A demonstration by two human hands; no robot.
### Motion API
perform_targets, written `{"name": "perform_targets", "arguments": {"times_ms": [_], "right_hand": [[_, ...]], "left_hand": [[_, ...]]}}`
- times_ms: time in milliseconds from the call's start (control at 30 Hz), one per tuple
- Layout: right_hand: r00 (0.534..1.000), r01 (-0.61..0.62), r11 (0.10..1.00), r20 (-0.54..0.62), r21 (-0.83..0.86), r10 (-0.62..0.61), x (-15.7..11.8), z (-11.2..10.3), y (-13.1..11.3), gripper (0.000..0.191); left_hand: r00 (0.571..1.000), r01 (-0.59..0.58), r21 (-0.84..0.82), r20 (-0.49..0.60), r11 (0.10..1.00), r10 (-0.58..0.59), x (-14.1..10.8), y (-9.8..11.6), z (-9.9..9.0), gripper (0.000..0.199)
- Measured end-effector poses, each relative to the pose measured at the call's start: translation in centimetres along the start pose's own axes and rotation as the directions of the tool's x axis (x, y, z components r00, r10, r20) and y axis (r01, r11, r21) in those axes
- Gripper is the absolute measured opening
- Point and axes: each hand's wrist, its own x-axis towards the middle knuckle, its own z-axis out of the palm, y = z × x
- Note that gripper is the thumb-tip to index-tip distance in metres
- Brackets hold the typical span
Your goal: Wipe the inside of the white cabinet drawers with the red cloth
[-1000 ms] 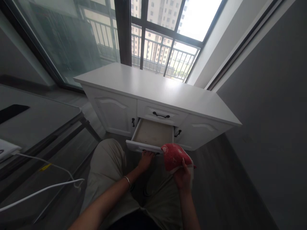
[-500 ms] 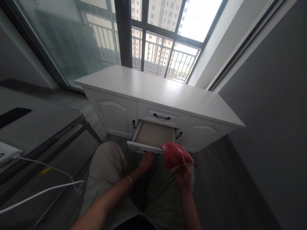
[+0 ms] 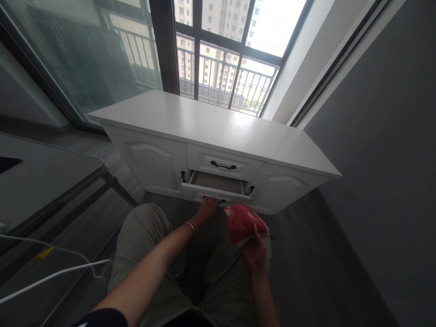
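Observation:
My left hand has its fingers on the dark handle of the lower middle drawer in a white cabinet. That drawer stands partly pulled out, and the part of its inside that shows is bare. To the right of it, my right hand grips a red cloth with pale patterns and a light edge, thumb on top. The cloth hangs in front of the cabinet, over my right knee. The upper drawer is closed.
At the left stands a table with a dark flat object on it. White cables, one with a yellow tag, hang beside my left leg. A large window is behind the cabinet, and a grey wall is at the right.
The lower drawer has moved inward, toward the cabinet, with my left hand following on its handle. My right hand still holds the red cloth. The view has shifted slightly.

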Motion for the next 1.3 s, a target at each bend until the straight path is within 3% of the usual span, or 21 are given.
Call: {"name": "perform_targets", "arguments": {"times_ms": [300, 600, 1067, 1300], "right_hand": [[0.997, -0.014, 1.000, -0.079, 0.014, 0.015, 0.0, -1.7, -0.3, 0.025], [0.991, -0.041, 0.999, -0.128, 0.023, 0.044, 0.2, -3.2, -0.2, 0.025], [0.987, -0.042, 0.999, -0.156, -0.003, 0.041, 0.2, -2.7, -0.1, 0.026], [0.991, -0.028, 0.999, -0.130, 0.026, 0.031, -1.0, -2.4, -0.4, 0.028]], "left_hand": [[0.999, 0.036, 0.004, 0.018, 0.999, -0.037, 5.1, -1.2, -0.8, 0.046], [0.996, 0.081, -0.007, 0.032, 0.997, -0.080, 9.4, -2.1, -1.3, 0.056], [0.984, 0.157, -0.045, 0.093, 0.987, -0.152, 10.2, -1.6, -1.4, 0.059], [0.989, 0.103, -0.076, 0.117, 0.992, -0.094, 10.1, -2.2, -4.1, 0.046]]}}
